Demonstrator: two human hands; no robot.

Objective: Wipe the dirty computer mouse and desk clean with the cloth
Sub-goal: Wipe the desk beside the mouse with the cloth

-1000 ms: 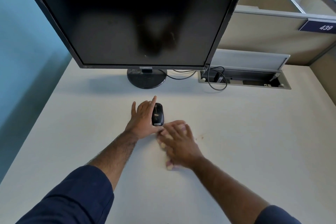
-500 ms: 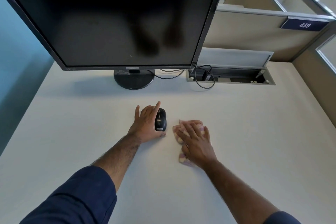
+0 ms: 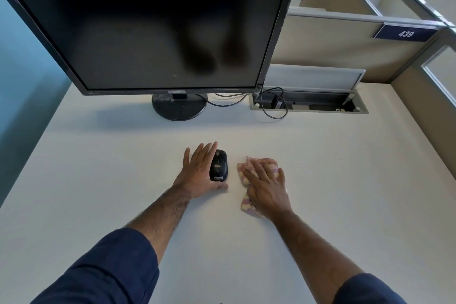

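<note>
A black computer mouse lies on the white desk in front of the monitor. My left hand rests flat on the desk beside it, fingers along its left side and thumb under its near end. Just right of the mouse, my right hand presses flat on a pink and yellow checked cloth, which shows at the fingertips and under the palm. The cloth does not touch the mouse.
A large dark monitor on a round black stand is at the back. Right of it, an open cable tray with loose black cables is set into the desk. Beige partitions with a "439" sign close off the back and right.
My right hand has slid the cloth to the right, away from the mouse, over the spot where a reddish mark was. My left hand and the mouse have stayed put.
</note>
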